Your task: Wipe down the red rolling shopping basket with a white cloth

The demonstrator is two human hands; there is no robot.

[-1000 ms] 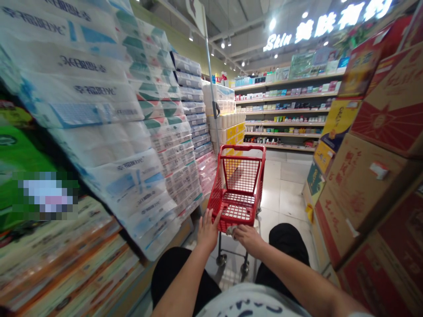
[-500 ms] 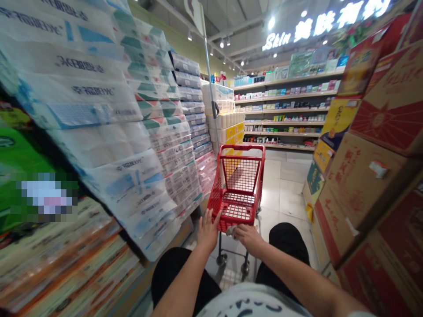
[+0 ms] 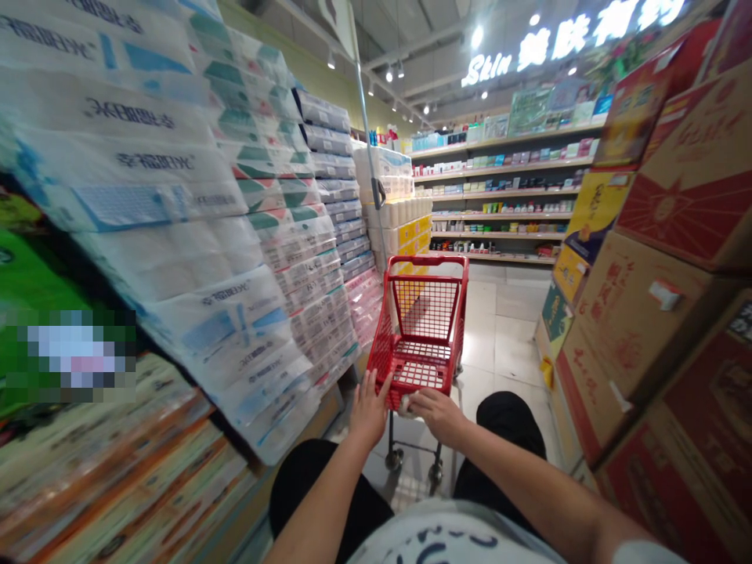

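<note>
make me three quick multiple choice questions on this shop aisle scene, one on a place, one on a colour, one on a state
1. Where are the stacked tissue packs?
A. left of the cart
B. inside the cart
C. on the floor behind the person

2. What colour is the cart?
A. blue
B. red
C. silver

3. What is in the cart's basket?
A. cardboard boxes
B. bottles
C. nothing visible

Answers:
1 A, the packs tower along the aisle's left side.
2 B, its mesh and rim are red.
3 C, the mesh floor shows bare, while the left hand and right hand rest at its near rim.
</note>
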